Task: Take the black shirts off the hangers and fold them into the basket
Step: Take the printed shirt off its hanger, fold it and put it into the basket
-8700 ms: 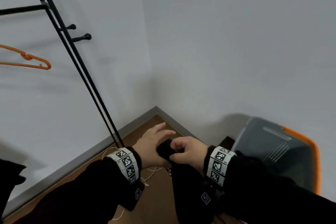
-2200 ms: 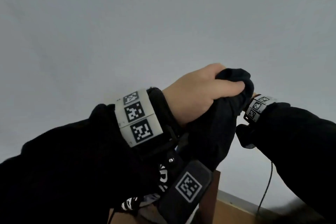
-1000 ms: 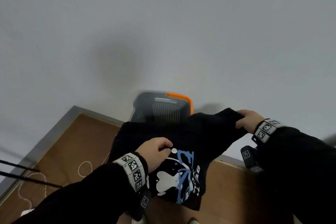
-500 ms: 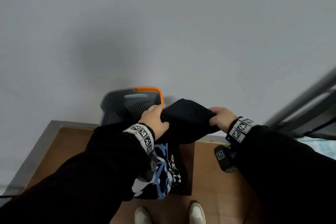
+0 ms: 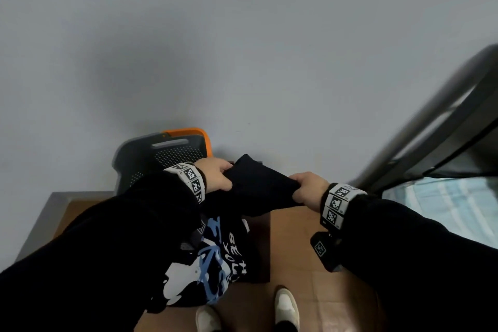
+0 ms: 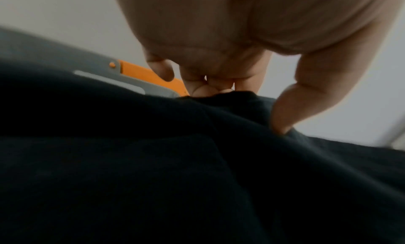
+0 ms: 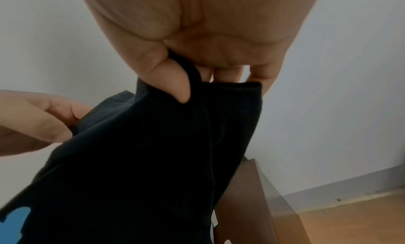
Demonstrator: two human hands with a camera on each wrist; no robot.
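I hold a black shirt (image 5: 258, 188) with a blue and white print in the air in front of me, folded over at the top. My left hand (image 5: 215, 174) grips its left end, fingers and thumb pinching the cloth (image 6: 197, 143). My right hand (image 5: 307, 188) pinches the right end, thumb pressed on the fold of the shirt (image 7: 175, 135). The printed part hangs down below my left arm. The dark grey basket (image 5: 140, 159) with an orange rim stands on the floor against the wall, just behind my left hand. No hangers are in view.
A grey wall fills the upper view. A grey metal bed frame (image 5: 431, 121) and a light blue mattress (image 5: 444, 205) are at the right. The wooden floor (image 5: 301, 245) and my two white shoes (image 5: 285, 307) are below.
The hands have come close together, folding the spread shirt over. The view has swung right, bringing the bed frame in and shifting the basket left.
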